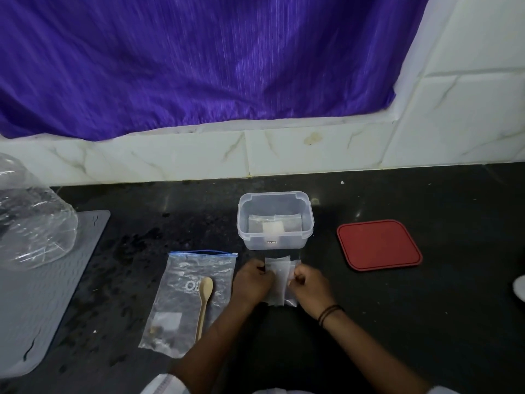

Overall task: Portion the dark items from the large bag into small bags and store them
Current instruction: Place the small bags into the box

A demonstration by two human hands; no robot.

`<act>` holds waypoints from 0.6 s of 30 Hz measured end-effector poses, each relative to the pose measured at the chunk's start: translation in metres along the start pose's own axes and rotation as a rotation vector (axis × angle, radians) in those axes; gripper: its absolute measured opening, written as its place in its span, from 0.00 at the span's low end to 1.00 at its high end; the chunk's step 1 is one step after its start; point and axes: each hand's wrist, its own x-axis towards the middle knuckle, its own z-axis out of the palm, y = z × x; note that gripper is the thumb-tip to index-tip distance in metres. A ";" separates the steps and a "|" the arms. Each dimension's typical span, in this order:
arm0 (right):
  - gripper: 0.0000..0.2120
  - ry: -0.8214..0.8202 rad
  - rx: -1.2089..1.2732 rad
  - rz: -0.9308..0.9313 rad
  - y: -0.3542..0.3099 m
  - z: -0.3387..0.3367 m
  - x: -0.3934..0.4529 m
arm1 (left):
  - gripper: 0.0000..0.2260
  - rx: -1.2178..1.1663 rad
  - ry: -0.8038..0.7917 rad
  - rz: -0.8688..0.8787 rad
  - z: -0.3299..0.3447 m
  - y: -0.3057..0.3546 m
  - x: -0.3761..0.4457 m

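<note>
A small clear bag (279, 277) lies on the dark counter between my hands. My left hand (252, 281) pinches its left edge and my right hand (308, 284) pinches its right edge, both with curled fingers. The large zip bag (181, 282) with a blue seal lies flat to the left, a few dark bits showing at its bottom. A wooden spoon (205, 301) rests on top of it. Just behind my hands stands an open clear plastic container (275, 241) with small bags inside. What the small bag holds is too dim to tell.
A red lid (379, 245) lies flat on the counter to the right. A grey mat (39, 294) covers the left side, with a crumpled clear plastic bag (31, 223) on it. White tiled wall and a purple curtain stand behind. A white object (519, 287) shows at the right edge.
</note>
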 end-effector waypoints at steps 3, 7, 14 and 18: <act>0.06 -0.030 0.082 -0.033 0.002 -0.002 -0.005 | 0.08 -0.208 -0.025 -0.039 -0.001 0.003 -0.003; 0.06 -0.058 0.270 -0.061 0.003 -0.003 -0.012 | 0.05 -0.428 -0.090 -0.077 -0.010 0.004 -0.011; 0.10 0.064 0.326 -0.151 -0.014 -0.020 -0.019 | 0.03 -0.605 0.054 0.084 -0.034 0.012 -0.037; 0.18 0.186 0.326 -0.265 -0.042 -0.052 -0.004 | 0.03 -0.617 0.193 0.251 -0.064 0.035 -0.038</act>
